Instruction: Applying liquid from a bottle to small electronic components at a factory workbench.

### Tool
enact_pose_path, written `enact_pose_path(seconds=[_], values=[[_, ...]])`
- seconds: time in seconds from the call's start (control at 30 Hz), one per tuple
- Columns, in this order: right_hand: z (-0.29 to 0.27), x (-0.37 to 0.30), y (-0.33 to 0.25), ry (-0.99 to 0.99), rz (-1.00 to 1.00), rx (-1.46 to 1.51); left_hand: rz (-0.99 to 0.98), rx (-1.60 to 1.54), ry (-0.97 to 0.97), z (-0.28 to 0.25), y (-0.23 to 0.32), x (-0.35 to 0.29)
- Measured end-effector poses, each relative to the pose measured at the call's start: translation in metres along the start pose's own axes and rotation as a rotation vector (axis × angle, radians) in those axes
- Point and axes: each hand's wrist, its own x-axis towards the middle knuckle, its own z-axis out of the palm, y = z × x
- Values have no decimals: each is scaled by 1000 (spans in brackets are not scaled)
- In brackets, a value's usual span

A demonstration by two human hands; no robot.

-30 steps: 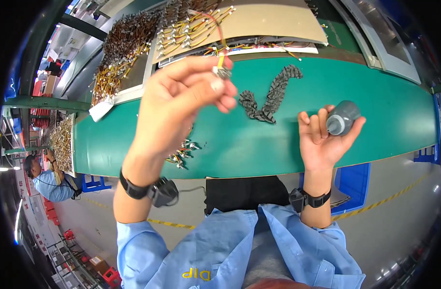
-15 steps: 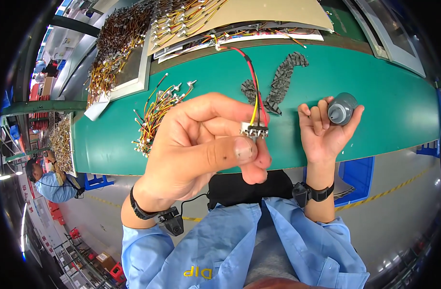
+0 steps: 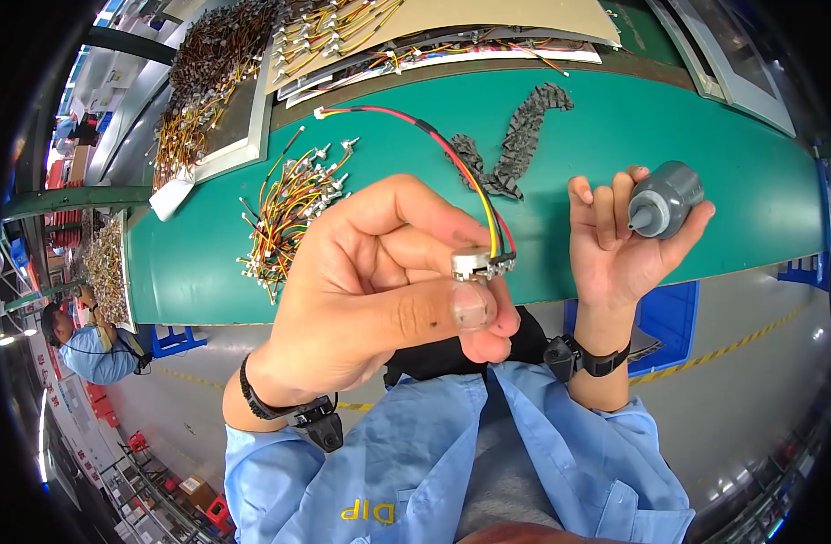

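Observation:
Between the thumb and fingers of my left hand (image 3: 365, 295) is a small metal potentiometer (image 3: 471, 264), held up above the table's near edge. Red, yellow and black wires (image 3: 477, 186) rise from its pins and arc left to a white plug (image 3: 321, 113). My right hand (image 3: 607, 258) is curled round a dark grey squeeze bottle (image 3: 676, 195), tilted with its nozzle toward the left. Left of my left hand, a loose heap of similar wired potentiometers (image 3: 293, 204) lies on the green table (image 3: 415, 136).
A crumpled dark grey strip (image 3: 521, 136) lies beyond my hands. Boards with rows of wired parts (image 3: 329, 41) and a dense pile of them (image 3: 211, 72) fill the far left. A blue bin (image 3: 666, 326) stands below the table. Another person (image 3: 98, 354) sits far left.
The potentiometer has turned in my left fingers, and its wires and plug have swung left. My right hand has tipped the bottle, its body now further right.

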Motion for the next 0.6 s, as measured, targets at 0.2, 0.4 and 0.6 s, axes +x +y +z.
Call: enact_pose_path(seconds=[0.2, 0.4, 0.6], values=[[-2, -7, -1, 2, -32, -36, 100, 73, 30, 0, -11, -2], [18, -20, -14, -157, -359, -227, 344, 361, -1, 2, -23, -2], [26, -34, -27, -551, -397, -428, 382, 464, 1, 3, -28, -2]])
